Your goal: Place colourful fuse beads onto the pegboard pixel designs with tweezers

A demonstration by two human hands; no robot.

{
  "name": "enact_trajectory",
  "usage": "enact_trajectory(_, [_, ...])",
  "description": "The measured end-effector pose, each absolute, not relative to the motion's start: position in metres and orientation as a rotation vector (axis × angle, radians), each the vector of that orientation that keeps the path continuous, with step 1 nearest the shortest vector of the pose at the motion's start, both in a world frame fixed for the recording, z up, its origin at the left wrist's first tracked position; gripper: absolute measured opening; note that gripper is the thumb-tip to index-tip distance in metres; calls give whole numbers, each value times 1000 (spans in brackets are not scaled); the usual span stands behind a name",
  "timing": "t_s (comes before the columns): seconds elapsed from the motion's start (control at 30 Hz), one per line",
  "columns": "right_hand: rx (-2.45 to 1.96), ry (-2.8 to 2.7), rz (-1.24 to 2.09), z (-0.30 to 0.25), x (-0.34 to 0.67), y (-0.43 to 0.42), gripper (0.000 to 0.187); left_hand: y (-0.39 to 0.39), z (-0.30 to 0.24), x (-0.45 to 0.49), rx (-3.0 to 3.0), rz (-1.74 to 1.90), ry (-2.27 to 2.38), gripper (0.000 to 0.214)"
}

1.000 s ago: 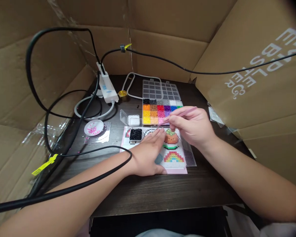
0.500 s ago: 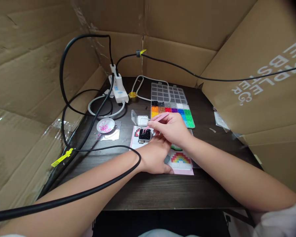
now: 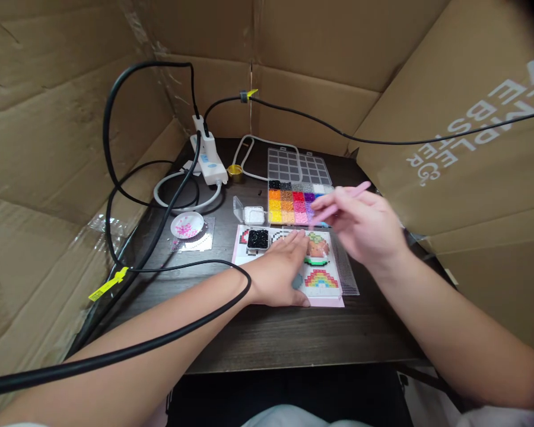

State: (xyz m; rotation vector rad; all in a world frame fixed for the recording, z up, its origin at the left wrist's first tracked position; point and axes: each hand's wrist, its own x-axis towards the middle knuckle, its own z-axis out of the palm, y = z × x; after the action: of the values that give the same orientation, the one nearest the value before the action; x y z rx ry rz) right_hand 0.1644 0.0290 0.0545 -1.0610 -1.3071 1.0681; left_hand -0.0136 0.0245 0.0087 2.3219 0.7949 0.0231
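Note:
My left hand (image 3: 279, 268) lies flat with its fingers stretched over the pattern sheet (image 3: 323, 301), which shows a rainbow and other pixel pictures. A clear pegboard (image 3: 349, 276) extends past the sheet's right side. In the air to the right, my right hand (image 3: 365, 226) is closed on pink tweezers (image 3: 359, 190), their tips pointing down and left over the sheet. Whether a bead is between the tips is too small to tell. Left of my left fingers, a small box of black beads (image 3: 258, 239) stands on the sheet. Behind it is an open box of white beads (image 3: 253, 215).
A compartment case of coloured beads (image 3: 287, 207) stands open behind the hands. At left, a white dish (image 3: 187, 225) of pink beads rests on another pegboard (image 3: 207, 237). A power strip (image 3: 213, 166) stands behind, and a black cable (image 3: 213, 317) crosses above my left forearm.
My right hand has lifted the tweezers out of the black bead box and moved right. My left hand stays on the sheet. The whole view has shifted slightly.

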Motion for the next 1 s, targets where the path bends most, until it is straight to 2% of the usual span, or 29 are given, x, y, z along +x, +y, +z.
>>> enact_trajectory(0.1, [-1137,-1434,960,70,203,-11,31,25,6,-13,2325,18,802,121])
enact_trajectory(0.2, [-1358,-1795,808,72,233,-60,21,25,7,-11,2333,-11,820,121])
enact_trajectory(0.3, [-1421,-2179,562,60,248,-99,22,25,10,-10,2335,-61,843,120])
enact_trajectory(0.4, [-1468,-2353,520,42,252,-123,25,26,10,-10,2342,-60,843,119])
enact_trajectory(0.67, [-1519,-2599,201,16,249,-144,28,28,-1,-12,2390,27,805,120])
enact_trajectory(1.0, [-1510,-2717,79,9,248,-145,30,28,4,-11,2382,-33,832,122])
